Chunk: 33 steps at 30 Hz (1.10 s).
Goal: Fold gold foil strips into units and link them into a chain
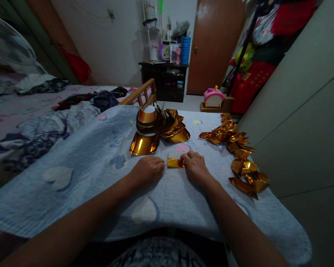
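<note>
A small sheet of gold foil paper (174, 163) lies in front of me on the cloth, its gold lower part folded or rolled up against a pale upper part. My right hand (195, 165) is closed at the sheet's right end, the fingers pressing on it. My left hand (149, 170) rests just left of the sheet with its fingers curled together; I see nothing in them. Beyond the hands sits a fanned stack of gold foil sheets (171, 128), with one curved gold sheet (144, 144) at its near left. On the right several folded gold paper pieces (243, 167) lie in a loose pile.
The light blue cloth (97, 178) with heart shapes covers the surface I work at. To the left is a bed (36, 102) with rumpled bedding and clothes. A dark shelf (165, 81), a wooden door (215, 48) and a pink toy case (213, 97) stand farther back.
</note>
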Each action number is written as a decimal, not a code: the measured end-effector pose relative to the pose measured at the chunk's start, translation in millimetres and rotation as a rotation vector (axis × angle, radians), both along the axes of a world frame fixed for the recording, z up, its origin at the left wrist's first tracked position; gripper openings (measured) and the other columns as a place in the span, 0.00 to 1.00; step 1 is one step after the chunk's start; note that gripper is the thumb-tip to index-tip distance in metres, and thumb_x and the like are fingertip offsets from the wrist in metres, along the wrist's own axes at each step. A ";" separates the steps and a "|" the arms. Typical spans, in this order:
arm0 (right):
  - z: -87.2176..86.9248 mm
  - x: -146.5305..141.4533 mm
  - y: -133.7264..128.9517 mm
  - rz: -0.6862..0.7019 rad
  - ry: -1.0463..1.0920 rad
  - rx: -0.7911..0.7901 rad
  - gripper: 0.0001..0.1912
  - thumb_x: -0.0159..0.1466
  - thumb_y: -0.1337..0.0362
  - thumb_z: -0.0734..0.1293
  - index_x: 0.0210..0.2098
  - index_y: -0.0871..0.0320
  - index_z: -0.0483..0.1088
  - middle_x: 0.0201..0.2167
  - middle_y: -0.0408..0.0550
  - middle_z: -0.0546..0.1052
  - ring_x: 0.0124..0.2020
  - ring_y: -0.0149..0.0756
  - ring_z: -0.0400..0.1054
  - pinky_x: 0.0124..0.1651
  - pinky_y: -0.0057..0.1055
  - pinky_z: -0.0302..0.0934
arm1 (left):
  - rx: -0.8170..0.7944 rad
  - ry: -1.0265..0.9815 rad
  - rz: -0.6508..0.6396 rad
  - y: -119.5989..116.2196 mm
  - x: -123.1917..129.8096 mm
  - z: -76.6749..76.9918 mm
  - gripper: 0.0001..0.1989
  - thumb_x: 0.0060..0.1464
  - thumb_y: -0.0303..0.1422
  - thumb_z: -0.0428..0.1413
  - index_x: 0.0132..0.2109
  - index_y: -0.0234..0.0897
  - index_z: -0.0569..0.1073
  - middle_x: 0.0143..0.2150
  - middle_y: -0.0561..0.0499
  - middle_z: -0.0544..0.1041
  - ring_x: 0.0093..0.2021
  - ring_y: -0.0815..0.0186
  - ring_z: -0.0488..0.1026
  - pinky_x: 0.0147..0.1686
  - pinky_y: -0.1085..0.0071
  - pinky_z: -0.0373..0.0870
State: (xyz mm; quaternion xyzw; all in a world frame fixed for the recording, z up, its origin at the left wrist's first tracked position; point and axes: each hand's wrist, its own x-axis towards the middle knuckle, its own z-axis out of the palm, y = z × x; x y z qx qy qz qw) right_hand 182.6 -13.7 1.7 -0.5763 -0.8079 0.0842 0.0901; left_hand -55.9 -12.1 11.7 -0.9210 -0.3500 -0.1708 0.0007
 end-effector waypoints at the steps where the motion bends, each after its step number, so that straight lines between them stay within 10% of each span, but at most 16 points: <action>1: -0.5 0.1 0.1 0.001 -0.001 0.001 0.13 0.71 0.67 0.59 0.49 0.51 0.71 0.47 0.51 0.72 0.46 0.45 0.61 0.45 0.38 0.49 | 0.031 0.029 0.009 -1.6 5.3 3.3 0.12 0.64 0.29 0.50 0.38 0.33 0.78 0.37 0.43 0.81 0.38 0.60 0.78 0.40 0.62 0.78; 10: -1.1 0.7 -1.5 -0.002 -0.006 0.023 0.10 0.70 0.65 0.61 0.48 0.50 0.72 0.46 0.50 0.71 0.46 0.44 0.62 0.45 0.37 0.50 | 0.028 0.120 -0.130 2.2 53.4 0.7 0.10 0.65 0.28 0.50 0.39 0.34 0.76 0.38 0.46 0.79 0.38 0.61 0.75 0.40 0.65 0.75; 33: 0.5 13.1 -0.3 0.087 0.203 0.047 0.09 0.66 0.65 0.65 0.43 0.57 0.75 0.43 0.50 0.74 0.45 0.40 0.64 0.48 0.35 0.52 | -0.138 -0.176 -0.046 20.5 41.0 -18.0 0.11 0.60 0.33 0.60 0.48 0.36 0.78 0.47 0.44 0.81 0.49 0.58 0.76 0.51 0.61 0.74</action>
